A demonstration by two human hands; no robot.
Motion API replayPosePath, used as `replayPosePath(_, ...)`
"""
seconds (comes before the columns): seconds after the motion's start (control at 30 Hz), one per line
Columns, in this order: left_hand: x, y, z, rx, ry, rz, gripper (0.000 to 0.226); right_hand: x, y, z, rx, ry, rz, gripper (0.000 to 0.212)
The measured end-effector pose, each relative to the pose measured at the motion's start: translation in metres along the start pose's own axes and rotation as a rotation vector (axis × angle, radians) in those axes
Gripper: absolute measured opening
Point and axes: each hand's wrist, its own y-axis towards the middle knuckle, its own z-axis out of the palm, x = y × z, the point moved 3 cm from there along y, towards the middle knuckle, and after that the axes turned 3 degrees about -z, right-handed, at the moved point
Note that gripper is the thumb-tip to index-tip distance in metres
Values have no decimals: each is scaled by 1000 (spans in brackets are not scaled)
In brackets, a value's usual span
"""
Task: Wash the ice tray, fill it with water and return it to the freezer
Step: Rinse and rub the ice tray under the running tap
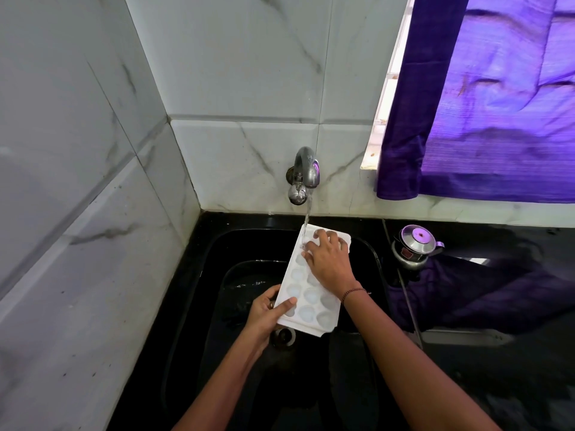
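A white ice tray with round cups is held tilted over the black sink, its far end up under the tap. My left hand grips the tray's near left corner, thumb lying on its top. My right hand lies spread on the tray's far end, fingers pressing over the cups. Water runs from the steel tap in a thin stream onto the far left edge of the tray, just beside my right fingertips.
A steel kettle stands on the black counter right of the sink, next to a dark purple cloth. A purple curtain hangs at the window. Marble-tiled walls close the left and back. The sink drain lies below the tray.
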Motion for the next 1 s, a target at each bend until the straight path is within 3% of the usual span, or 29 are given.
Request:
replayPosePath(0.4,12,-11,-8,-47,1,14,27,9,2,5,4,-1,-27,38)
replayPosePath(0.57,14,-16,-9,-57,-9,19,32,8,1,12,-8,51,27,53)
replayPosePath(0.67,16,-20,-6,-34,1,15,40,5,5,9,5,2,48,50)
replayPosePath(0.77,19,-23,-3,-30,1,8,29,3,7,8,29,0,27,45)
replayPosePath(1.0,23,-29,2,-27,19,7,28,-2,3,4,41,-59,9,42)
